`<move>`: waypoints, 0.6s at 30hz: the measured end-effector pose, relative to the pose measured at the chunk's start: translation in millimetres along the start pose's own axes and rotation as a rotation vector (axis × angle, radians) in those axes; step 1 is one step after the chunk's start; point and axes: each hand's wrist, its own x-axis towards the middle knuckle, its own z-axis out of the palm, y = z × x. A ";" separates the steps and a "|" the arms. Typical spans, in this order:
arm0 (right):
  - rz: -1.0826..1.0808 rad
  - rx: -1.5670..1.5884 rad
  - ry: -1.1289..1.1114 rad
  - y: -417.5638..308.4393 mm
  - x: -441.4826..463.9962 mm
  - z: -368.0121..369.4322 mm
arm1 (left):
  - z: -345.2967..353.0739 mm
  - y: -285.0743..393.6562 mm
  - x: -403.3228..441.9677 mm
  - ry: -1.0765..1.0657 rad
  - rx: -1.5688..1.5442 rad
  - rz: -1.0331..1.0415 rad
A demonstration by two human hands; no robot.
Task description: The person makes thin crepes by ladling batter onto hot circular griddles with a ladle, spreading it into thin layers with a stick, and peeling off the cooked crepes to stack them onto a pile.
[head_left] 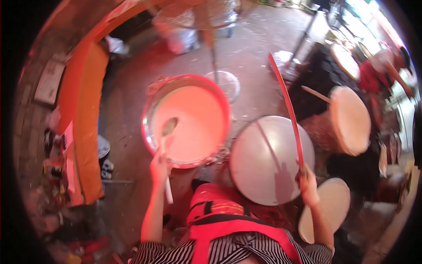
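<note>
My left hand (160, 167) is closed round the pale handle of a ladle (169, 126). The ladle's bowl is over a large basin (227, 103), which holds a smooth pale liquid (198, 119) tinted pink by the light. In my right hand (307, 185) is one end of a long, thin, slightly curved flat stick (288, 103), raised and pointing away from me. Below the stick lies a wide round metal lid or pan (263, 163), with the shadow of hand and stick falling on it. A round pale board (329, 202) sits close to my right forearm.
An orange panel (81, 123) stands along the left. To the right is a round pale drum-like top (349, 121) beside dark cloth. A clear round lid or dish (224, 86) lies past the basin. Another person (382, 70) works at the far right.
</note>
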 end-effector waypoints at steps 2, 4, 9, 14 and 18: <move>0.388 0.417 -0.015 51.2 -7.9 97.8 | -27.1 -18.4 85.1 0.044 0.474 0.391; -0.036 -0.363 -0.184 3.3 -23.4 197.1 | -51.4 -43.6 176.8 -0.173 1.166 0.884; -0.281 -0.349 -0.218 -62.5 55.2 394.7 | -101.1 -35.6 281.6 -0.431 1.530 1.015; -0.060 -0.769 -0.157 3.9 149.2 539.9 | -29.9 -86.7 276.9 -0.343 0.245 -0.314; -0.002 -0.730 -0.101 30.3 79.3 545.2 | 16.9 -133.7 282.1 -0.584 -1.090 -1.225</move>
